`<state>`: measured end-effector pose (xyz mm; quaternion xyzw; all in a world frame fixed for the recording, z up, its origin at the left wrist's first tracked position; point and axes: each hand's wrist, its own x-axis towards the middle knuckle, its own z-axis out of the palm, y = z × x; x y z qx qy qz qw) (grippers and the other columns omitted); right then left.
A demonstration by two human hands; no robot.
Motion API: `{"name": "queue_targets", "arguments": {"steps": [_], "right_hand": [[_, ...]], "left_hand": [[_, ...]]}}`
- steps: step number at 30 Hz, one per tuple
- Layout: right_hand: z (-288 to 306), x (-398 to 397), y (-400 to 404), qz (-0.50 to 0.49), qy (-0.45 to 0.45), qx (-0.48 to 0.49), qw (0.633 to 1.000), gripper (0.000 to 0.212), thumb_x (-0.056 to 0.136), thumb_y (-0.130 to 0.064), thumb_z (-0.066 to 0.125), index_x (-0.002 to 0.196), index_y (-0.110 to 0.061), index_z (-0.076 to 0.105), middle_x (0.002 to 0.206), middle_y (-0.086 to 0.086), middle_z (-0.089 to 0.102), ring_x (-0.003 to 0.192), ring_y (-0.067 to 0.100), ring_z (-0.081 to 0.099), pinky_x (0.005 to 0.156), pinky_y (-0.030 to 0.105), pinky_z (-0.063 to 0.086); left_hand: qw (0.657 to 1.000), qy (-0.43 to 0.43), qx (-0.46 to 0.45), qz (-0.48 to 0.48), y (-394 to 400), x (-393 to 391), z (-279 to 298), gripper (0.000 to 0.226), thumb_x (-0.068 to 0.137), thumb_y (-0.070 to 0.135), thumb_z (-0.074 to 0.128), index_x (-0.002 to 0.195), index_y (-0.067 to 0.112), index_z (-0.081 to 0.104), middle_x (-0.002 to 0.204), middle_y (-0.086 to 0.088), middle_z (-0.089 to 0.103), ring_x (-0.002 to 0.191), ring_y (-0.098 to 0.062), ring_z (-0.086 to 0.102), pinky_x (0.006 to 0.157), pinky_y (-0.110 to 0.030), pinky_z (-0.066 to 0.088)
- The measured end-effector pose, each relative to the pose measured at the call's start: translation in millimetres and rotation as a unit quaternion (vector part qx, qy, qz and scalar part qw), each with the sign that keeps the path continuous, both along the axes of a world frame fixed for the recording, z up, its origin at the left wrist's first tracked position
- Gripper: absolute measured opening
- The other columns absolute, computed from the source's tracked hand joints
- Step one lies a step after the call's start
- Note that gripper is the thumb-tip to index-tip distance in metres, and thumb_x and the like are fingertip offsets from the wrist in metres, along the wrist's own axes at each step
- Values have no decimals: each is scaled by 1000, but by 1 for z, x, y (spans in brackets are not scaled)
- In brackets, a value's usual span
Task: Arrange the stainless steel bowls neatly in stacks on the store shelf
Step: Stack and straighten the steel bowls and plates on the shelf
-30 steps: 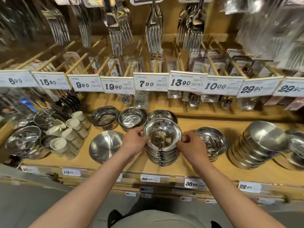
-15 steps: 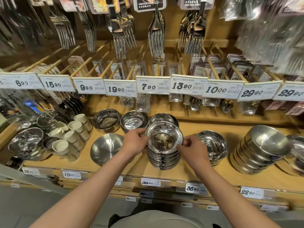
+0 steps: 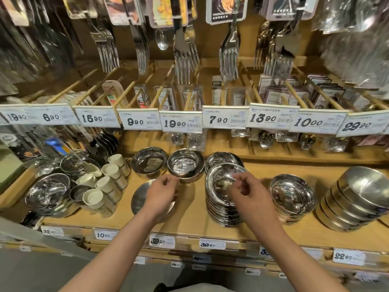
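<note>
Landmark: the tall stack of bowls [image 3: 223, 199] at the shelf's middle front. It looks square, so treat it as done.

Next step, as I read it: tidy the loose pieces to the left of that stack. The flat steel plate [image 3: 140, 199] lies alone just left of the stack, partly under your left wrist. Two deep bowls sit behind and left of the stack — the near one [image 3: 185, 165] and the far one [image 3: 149, 163] — and a shallower bowl [image 3: 223, 160] sits directly behind the stack, touching its rim or nearly so.

To do it well:
- Pinch a rim with thumb opposite fingers and lift straight up — don't drag steel on steel.
- Nest like with like; the deep bowls look like a matching pair, though I can't confirm that.
- Lower level and check the rims line up before letting go.

Hands: your left hand [image 3: 161, 191] hovers left of the stack, fingers loosely curled, holding nothing. Your right hand [image 3: 246, 191] hangs over the stack's right rim with thumb and forefinger nearly pinched — I can't tell whether they touch the rim. Both forearms are extended and the wrists are level.
</note>
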<state>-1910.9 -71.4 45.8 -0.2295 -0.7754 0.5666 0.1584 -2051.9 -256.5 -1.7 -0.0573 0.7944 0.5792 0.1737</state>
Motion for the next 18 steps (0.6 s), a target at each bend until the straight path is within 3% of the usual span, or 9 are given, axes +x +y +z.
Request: {"name": "queue_targets", "arguments": {"steps": [3,6,8,11,13,15,18], "right_hand": [[0,-16,-31,41,-4,-10,999,21,92,-18,68,96,-37,60,80,-12,64,68,-9,56,62,6,44],[-6,-33,-55,51,-21,-21,998,22,92,-17,67,107,-32,61,86,-6,65,68,-10,56,61,6,44],[-12,-43,-67,38,-26,-27,999,22,93,-16,66,111,-28,63,85,-1,67,67,-8,57,61,7,45],[-21,-55,-81,22,-37,-17,999,23,94,-19,63,100,-41,59,85,-7,68,71,-10,60,64,5,46],[-28,-66,-88,5,-52,-16,999,24,94,-18,64,97,-42,58,84,-10,67,69,-12,60,61,3,44],[-37,-78,-93,-15,-71,-31,997,21,96,-18,64,101,-39,60,87,-8,69,66,-8,61,58,6,45],[-52,-98,-102,-37,-91,-52,994,13,98,-22,62,103,-34,63,84,-12,71,70,2,63,59,11,45]], "left_hand": [[1000,1,-4,10,-25,-15,2,17,102,26,58,98,17,71,86,-6,71,80,-23,69,76,-42,63],[1000,8,-6,16,-47,-28,3,15,103,24,56,98,19,69,88,-9,72,74,-21,69,65,-38,63],[1000,12,-20,7,-60,-36,1,15,103,24,55,97,22,68,87,-6,74,76,-22,69,73,-43,61],[1000,-3,-4,-23,-77,-46,-4,15,104,22,54,97,19,67,78,2,74,72,-13,72,60,-28,59],[999,-8,-15,-43,-86,-56,-5,14,104,22,54,99,17,66,87,-1,74,79,-14,71,60,-22,55],[998,-12,-23,-56,-93,-70,-8,11,103,20,56,99,16,65,93,-6,71,81,-17,67,61,-21,54],[995,-14,-48,-85,-97,-94,-15,8,102,16,55,100,18,63,90,-5,69,76,-17,62,69,-31,54]]}}
